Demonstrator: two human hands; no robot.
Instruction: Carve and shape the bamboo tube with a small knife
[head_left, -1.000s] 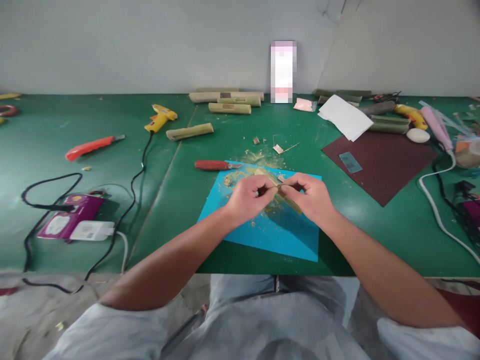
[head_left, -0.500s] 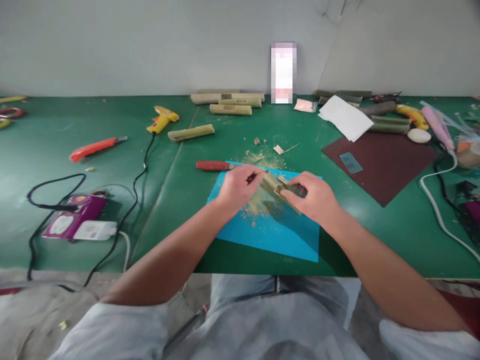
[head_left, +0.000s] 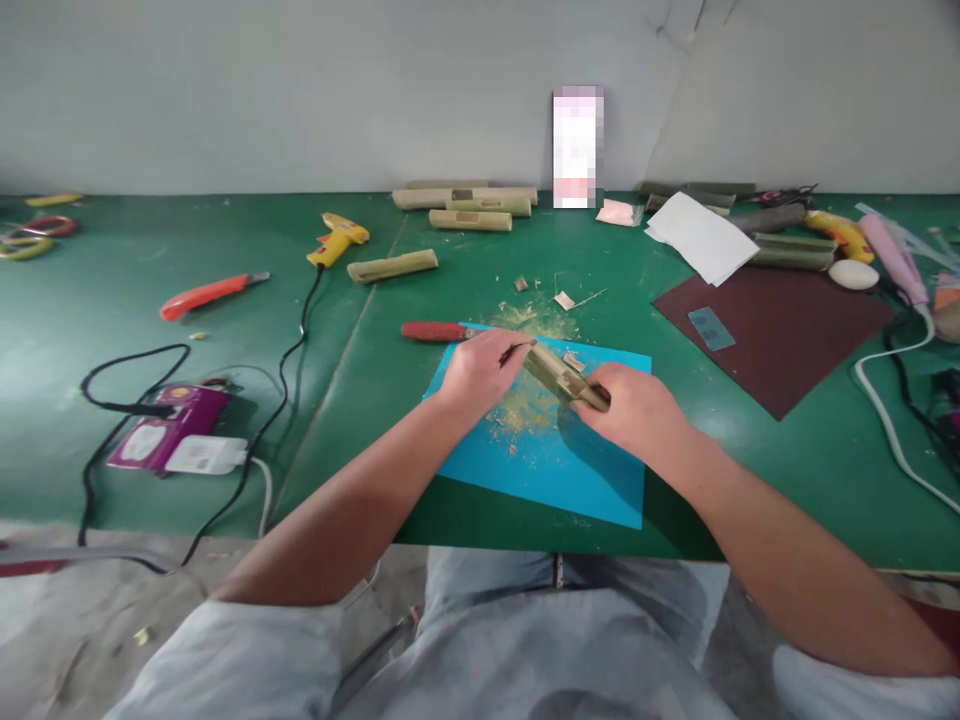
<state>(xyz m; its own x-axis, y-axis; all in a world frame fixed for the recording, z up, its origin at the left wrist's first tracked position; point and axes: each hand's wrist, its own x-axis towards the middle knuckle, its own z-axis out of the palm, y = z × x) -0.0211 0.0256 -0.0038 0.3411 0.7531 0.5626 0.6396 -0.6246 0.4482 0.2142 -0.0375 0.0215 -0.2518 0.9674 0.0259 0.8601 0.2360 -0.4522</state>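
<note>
A short bamboo piece (head_left: pixel 549 367) with a rectangular cut-out slants between my hands above a blue sheet (head_left: pixel 577 490). My left hand (head_left: pixel 484 368) is closed at its upper left end, fingertips partly hidden. At the lower right end, my right hand (head_left: pixel 636 405) wraps its thumb and fingers around the bamboo. Just beyond my left hand lies a tool with a red handle (head_left: pixel 433 331), its other end out of sight behind the hand. Pale shavings (head_left: pixel 517 410) are scattered on the sheet, and a small bamboo chip (head_left: pixel 574 362) lies behind the piece.
Several cut bamboo pieces (head_left: pixel 471 220) lie near the wall. To the left are a yellow glue gun (head_left: pixel 337 240), a red utility knife (head_left: pixel 206 297) and a purple power strip (head_left: pixel 172 425) with cables. A brown sheet (head_left: pixel 780 340) and white papers (head_left: pixel 701 240) lie right.
My right hand has shifted from pinching near the cut-out to wrapping the bamboo's lower right end. My left hand stays at the other end. The whole view has shifted slightly.
</note>
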